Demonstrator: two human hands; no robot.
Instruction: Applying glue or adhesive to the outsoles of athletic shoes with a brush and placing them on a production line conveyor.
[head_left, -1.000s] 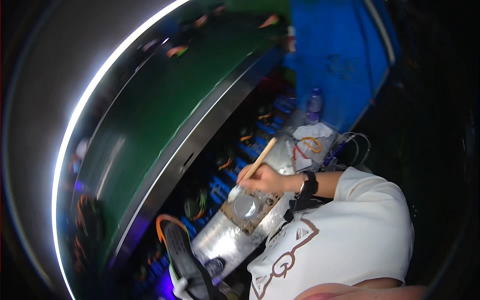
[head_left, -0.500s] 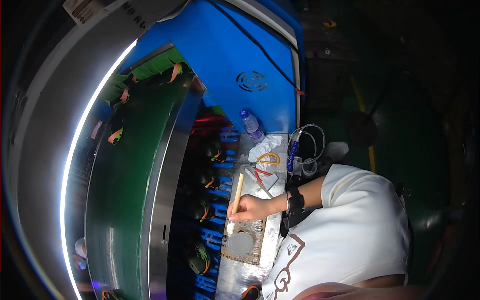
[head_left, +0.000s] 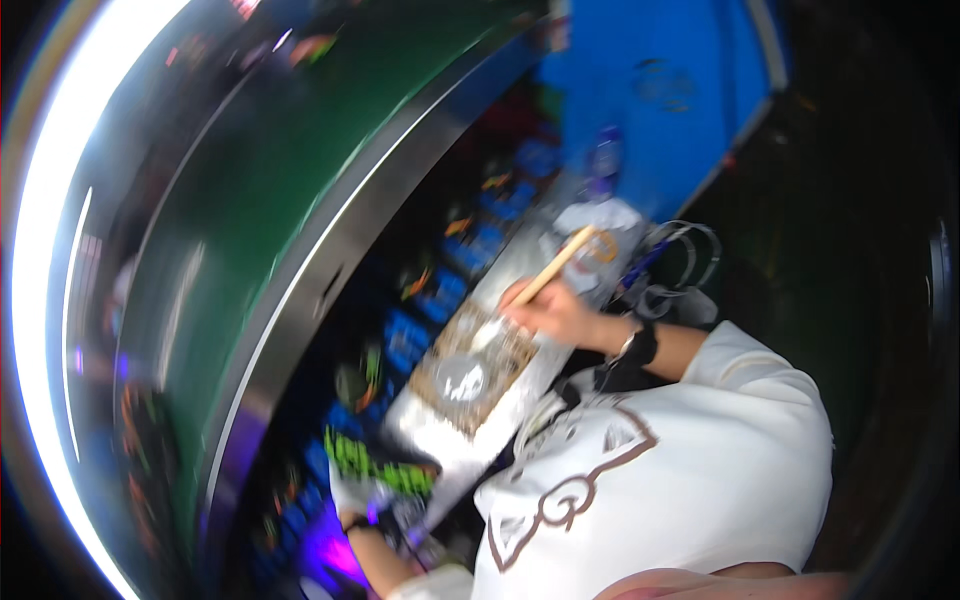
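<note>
Right now my right hand (head_left: 548, 310) is clenched around a long wooden-handled brush (head_left: 556, 266), its handle slanting up and away from me while its pale tip rests on the brown square board (head_left: 472, 368) lying on the foil-covered worktop (head_left: 430, 440) just in front of my white shirt (head_left: 660, 470). My left hand (head_left: 372, 500), lower down by the near end of the foil, sits against something green and dark, but the blur keeps me from telling whether it grips it. Beyond the board, a clear bottle (head_left: 603, 160) stands before a blue panel (head_left: 670, 90), and a green belt (head_left: 270, 190) curves past on my left.
</note>
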